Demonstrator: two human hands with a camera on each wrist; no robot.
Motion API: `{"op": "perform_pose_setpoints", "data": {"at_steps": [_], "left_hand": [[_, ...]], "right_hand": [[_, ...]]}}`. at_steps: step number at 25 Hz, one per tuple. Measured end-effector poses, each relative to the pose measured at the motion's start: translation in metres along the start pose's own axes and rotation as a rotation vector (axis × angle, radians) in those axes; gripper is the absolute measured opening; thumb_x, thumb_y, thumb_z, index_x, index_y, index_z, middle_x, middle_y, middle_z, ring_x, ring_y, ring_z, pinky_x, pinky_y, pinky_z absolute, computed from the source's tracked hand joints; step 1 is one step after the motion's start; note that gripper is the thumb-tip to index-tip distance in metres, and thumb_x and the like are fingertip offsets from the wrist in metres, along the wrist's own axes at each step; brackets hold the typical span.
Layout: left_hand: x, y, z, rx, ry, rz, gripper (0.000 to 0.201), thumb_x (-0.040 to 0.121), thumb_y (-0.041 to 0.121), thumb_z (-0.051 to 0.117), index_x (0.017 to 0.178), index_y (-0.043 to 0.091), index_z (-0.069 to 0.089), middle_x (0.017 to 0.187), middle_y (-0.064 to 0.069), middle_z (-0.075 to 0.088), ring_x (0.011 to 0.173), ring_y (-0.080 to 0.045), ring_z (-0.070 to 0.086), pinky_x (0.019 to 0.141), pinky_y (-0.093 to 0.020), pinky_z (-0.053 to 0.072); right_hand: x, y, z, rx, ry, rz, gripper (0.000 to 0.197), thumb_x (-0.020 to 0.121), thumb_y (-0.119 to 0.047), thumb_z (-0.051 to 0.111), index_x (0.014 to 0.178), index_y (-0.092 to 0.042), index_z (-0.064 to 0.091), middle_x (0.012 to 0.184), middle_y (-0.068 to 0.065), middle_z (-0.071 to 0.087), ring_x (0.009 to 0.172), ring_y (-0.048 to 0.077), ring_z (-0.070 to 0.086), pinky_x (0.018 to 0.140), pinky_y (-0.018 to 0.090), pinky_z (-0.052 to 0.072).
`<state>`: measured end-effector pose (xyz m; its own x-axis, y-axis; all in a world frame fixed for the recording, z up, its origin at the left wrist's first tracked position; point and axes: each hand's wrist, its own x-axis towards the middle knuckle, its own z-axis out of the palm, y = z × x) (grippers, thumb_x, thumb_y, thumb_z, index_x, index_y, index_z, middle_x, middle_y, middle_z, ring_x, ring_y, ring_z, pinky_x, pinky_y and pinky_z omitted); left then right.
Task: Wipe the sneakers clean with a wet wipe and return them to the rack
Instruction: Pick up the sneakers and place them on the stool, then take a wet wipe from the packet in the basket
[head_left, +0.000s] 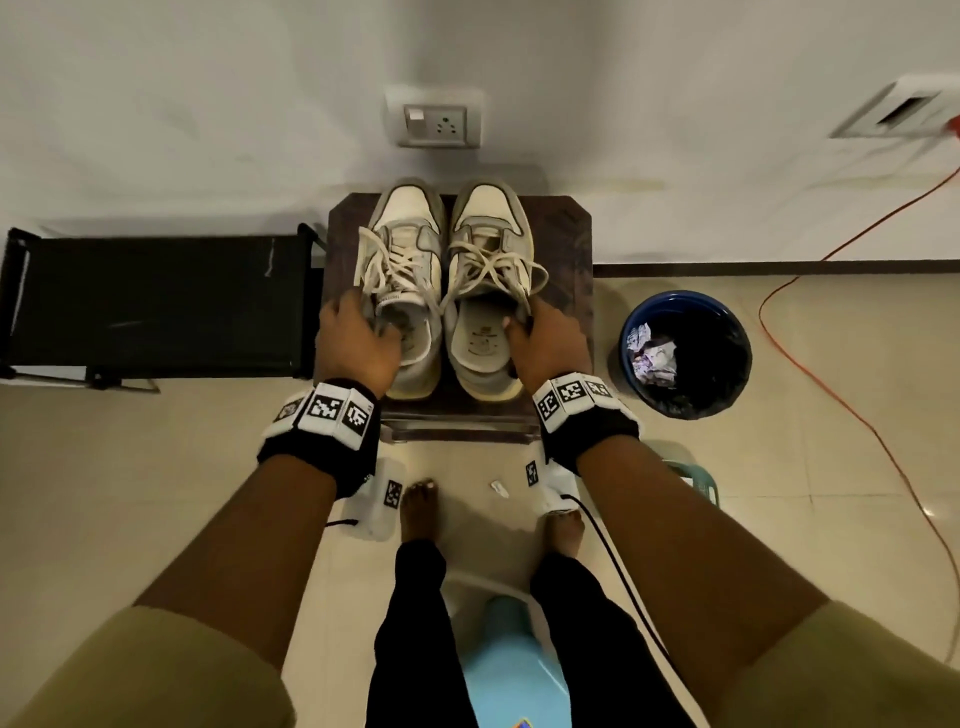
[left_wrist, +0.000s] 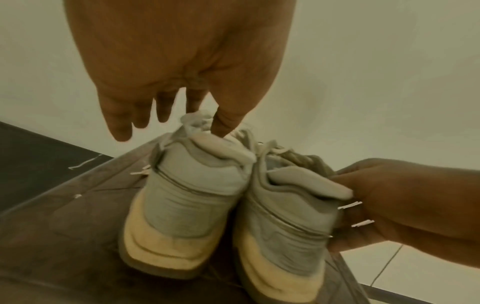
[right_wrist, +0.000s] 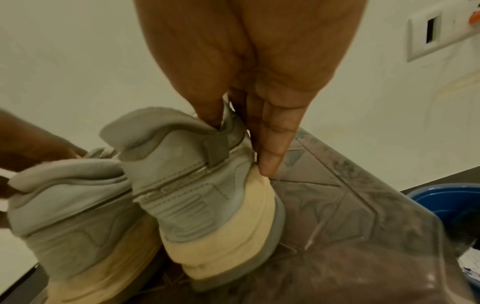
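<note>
Two grey and cream sneakers stand side by side on a dark brown stool (head_left: 571, 249), toes to the wall. My left hand (head_left: 358, 338) hovers at the collar of the left sneaker (head_left: 402, 270). In the left wrist view its thumb tip touches inside the left sneaker (left_wrist: 187, 205), while the straight fingers (left_wrist: 119, 131) hang free of it. My right hand (head_left: 540, 338) pinches the outer collar of the right sneaker (head_left: 488, 260). The right wrist view shows the right hand (right_wrist: 241, 144) with thumb inside and fingers outside the right sneaker (right_wrist: 197, 195). No wipe is in view.
A low black rack (head_left: 156, 301) stands left of the stool against the wall. A blue bin (head_left: 685, 353) holding crumpled wipes sits at the right. An orange cable (head_left: 831, 374) runs across the floor. My bare feet (head_left: 418, 509) are just before the stool.
</note>
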<state>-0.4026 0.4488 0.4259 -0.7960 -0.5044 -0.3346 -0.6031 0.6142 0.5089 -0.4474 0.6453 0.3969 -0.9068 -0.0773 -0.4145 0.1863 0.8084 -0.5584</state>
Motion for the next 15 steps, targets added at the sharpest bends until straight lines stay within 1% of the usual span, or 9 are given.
{"op": "perform_pose_setpoints", "data": {"at_steps": [2,3,4,5,7,9,10,13,15], "left_hand": [[-0.034,0.013,0.009,0.005,0.131,0.059,0.055,0.082,0.018,0.060,0.135,0.014,0.043,0.145,-0.017,0.037,0.133,-0.038,0.038,0.107,-0.050,0.037],[-0.054,0.018,0.015,0.004,0.184,0.095,0.059,0.081,0.017,0.061,0.137,0.014,0.041,0.148,-0.017,0.034,0.137,-0.038,0.032,0.110,-0.051,0.034],[-0.072,0.021,0.022,0.003,0.209,0.143,0.060,0.081,0.015,0.062,0.137,0.013,0.041,0.147,-0.018,0.035,0.138,-0.037,0.030,0.111,-0.051,0.032],[-0.089,0.023,0.030,0.004,0.214,0.212,0.057,0.080,0.014,0.061,0.134,0.011,0.043,0.143,-0.019,0.038,0.135,-0.038,0.032,0.109,-0.051,0.033],[-0.115,0.016,0.053,0.058,0.200,0.419,0.045,0.078,0.013,0.058,0.123,0.009,0.051,0.129,-0.019,0.050,0.123,-0.038,0.043,0.102,-0.048,0.038],[-0.129,0.003,0.083,0.120,0.125,0.645,0.035,0.076,0.013,0.056,0.112,0.012,0.054,0.115,-0.015,0.057,0.108,-0.035,0.050,0.091,-0.043,0.040],[-0.132,-0.001,0.096,0.126,0.076,0.714,0.032,0.076,0.013,0.056,0.108,0.013,0.054,0.110,-0.013,0.059,0.102,-0.034,0.052,0.085,-0.042,0.042],[-0.137,-0.011,0.147,0.067,-0.033,0.772,0.020,0.078,0.011,0.054,0.098,0.014,0.052,0.095,-0.011,0.060,0.084,-0.032,0.055,0.068,-0.038,0.044],[-0.134,-0.016,0.187,0.046,-0.069,0.773,0.012,0.079,0.013,0.050,0.090,0.012,0.052,0.087,-0.011,0.059,0.077,-0.032,0.056,0.061,-0.038,0.043]], "right_hand": [[-0.012,0.003,0.003,0.067,-0.002,0.014,0.034,0.093,-0.043,0.047,0.113,-0.016,0.056,0.102,0.012,0.068,0.095,0.036,0.062,0.079,0.041,0.051],[-0.018,0.006,0.005,0.088,0.006,0.019,0.034,0.093,-0.044,0.046,0.110,-0.016,0.056,0.099,0.011,0.068,0.094,0.035,0.063,0.079,0.041,0.051],[-0.024,0.009,0.007,0.099,0.026,0.020,0.035,0.094,-0.045,0.045,0.108,-0.016,0.056,0.097,0.010,0.069,0.092,0.034,0.063,0.078,0.041,0.051],[-0.031,0.012,0.010,0.107,0.056,0.024,0.034,0.094,-0.045,0.044,0.106,-0.017,0.057,0.095,0.009,0.069,0.090,0.033,0.063,0.076,0.039,0.051],[-0.041,0.023,0.019,0.115,0.136,0.016,0.032,0.095,-0.043,0.044,0.104,-0.016,0.058,0.094,0.009,0.069,0.086,0.033,0.063,0.073,0.038,0.051],[-0.051,0.040,0.029,0.105,0.205,0.004,0.032,0.095,-0.039,0.045,0.107,-0.013,0.059,0.095,0.013,0.068,0.086,0.034,0.063,0.072,0.040,0.051],[-0.054,0.049,0.033,0.108,0.230,-0.004,0.033,0.096,-0.036,0.045,0.110,-0.011,0.060,0.098,0.014,0.068,0.088,0.035,0.062,0.073,0.041,0.051],[-0.063,0.095,0.049,0.110,0.343,-0.045,0.029,0.095,-0.024,0.049,0.114,-0.006,0.061,0.107,0.017,0.065,0.090,0.037,0.062,0.072,0.043,0.050],[-0.061,0.133,0.060,0.066,0.415,-0.102,0.028,0.094,-0.022,0.048,0.113,-0.006,0.061,0.106,0.015,0.063,0.084,0.037,0.062,0.068,0.043,0.051]]}}
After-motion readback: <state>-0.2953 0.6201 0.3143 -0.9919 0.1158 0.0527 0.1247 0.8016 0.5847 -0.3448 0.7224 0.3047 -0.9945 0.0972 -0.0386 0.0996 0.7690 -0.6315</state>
